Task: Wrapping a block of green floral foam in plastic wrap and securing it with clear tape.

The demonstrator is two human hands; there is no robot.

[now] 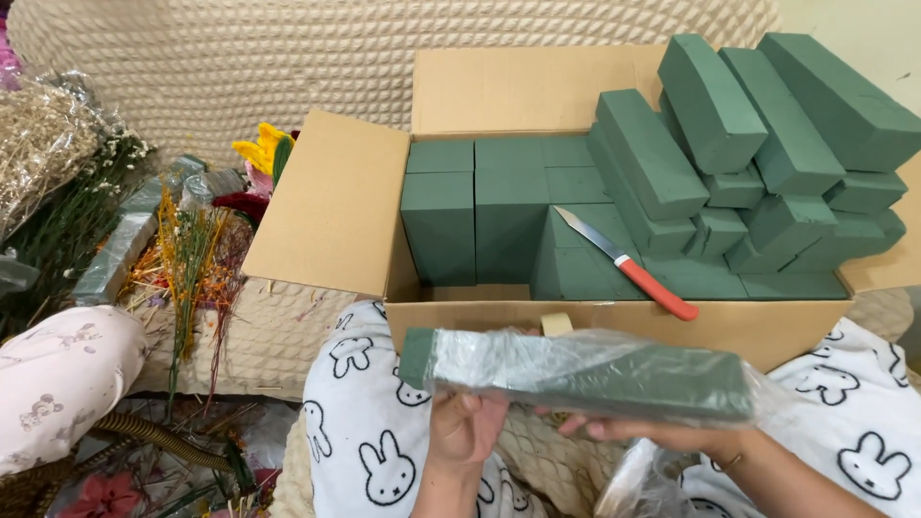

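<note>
A dark green foam brick [585,376], half out of its clear plastic wrap [672,451], lies level across the near middle of the scene, just in front of the near wall of an open cardboard box [614,321]. The left hand [465,429] holds it from below near its bare left end, fingers curled up against the underside; the right hand [638,432] supports it from beneath further right, fingers pressed flat to the wrapped part, with loose plastic hanging down under the wrist. Both grips are closed on the brick. The brick's far long edge sits close to the box's near rim, so there is little room that way; above it and toward the person's lap, covered in white cloth with rabbit prints [369,432], the space is open. Inside the box, rows of green foam blocks [480,216] stand on the left, and more blocks [767,125] are heaped loosely on the right, some tilted over the far rim. A knife with a red handle [628,261] lies on the blocks, blade pointing far-left, handle near the box's near wall. The box's left flap [331,201] juts out to the left. Beyond it, dried flowers and stems [192,259] lie scattered on a quilted beige cover [240,67], crowding the left side.
</note>
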